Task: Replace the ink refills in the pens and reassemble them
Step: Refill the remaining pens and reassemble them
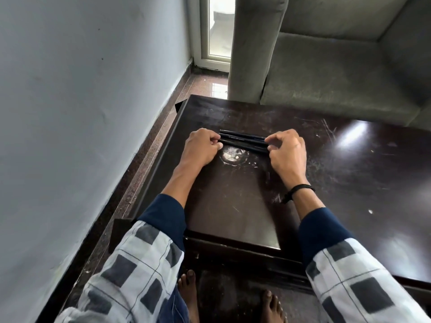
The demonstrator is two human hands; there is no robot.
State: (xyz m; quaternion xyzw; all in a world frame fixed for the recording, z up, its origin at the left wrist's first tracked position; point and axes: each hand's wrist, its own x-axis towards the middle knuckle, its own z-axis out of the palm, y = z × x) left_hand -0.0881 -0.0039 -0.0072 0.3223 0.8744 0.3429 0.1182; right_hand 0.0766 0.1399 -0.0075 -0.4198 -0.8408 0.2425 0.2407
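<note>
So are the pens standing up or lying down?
Lying down. The pens lie flat, side by side on the table, while the left hand and right hand pinch their ends.

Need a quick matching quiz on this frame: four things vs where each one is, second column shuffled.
Things:
1 pens
2 wristband
3 sofa
4 white scuff

Places:
A on the right wrist
B past the far edge of the table
C pinched at the ends by the left hand and right hand
D on the tabletop, just nearer than the pens

Pairs: 1-C, 2-A, 3-B, 4-D
</note>
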